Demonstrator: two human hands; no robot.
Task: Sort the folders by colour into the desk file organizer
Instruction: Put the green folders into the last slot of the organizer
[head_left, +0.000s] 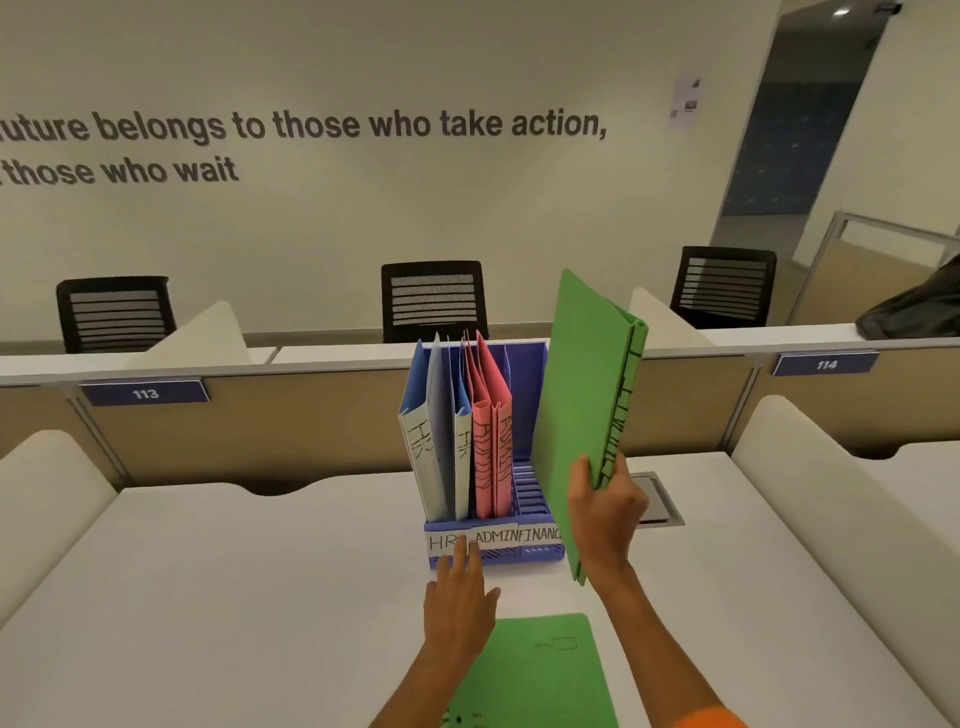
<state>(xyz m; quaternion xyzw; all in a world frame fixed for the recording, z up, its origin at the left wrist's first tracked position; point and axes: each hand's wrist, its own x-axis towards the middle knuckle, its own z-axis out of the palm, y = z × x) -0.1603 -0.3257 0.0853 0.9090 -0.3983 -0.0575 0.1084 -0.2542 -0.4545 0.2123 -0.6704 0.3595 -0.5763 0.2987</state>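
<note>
Two green folders are not yet filed, so the sort looks to be on its last colour. The right hand grips one green folder by its lower spine edge, fingers and thumb curled round it, and holds it upright and slightly tilted in the air just right of the desk file organizer. The left hand reaches forward with straight, spread fingers, its tips touching the organizer's front by the labels, probably to steady it. The blue folders stand in the left slot and the pink folders in the middle one. The right slot, above the FINANCE label, is empty. The next move calls for swinging the held folder left over that slot and lowering it spine-forward between the dividers without knocking the pink ones. The held folder is plain green card with black hand lettering down its spine. The second green folder lies flat on the desk, near the person.
</note>
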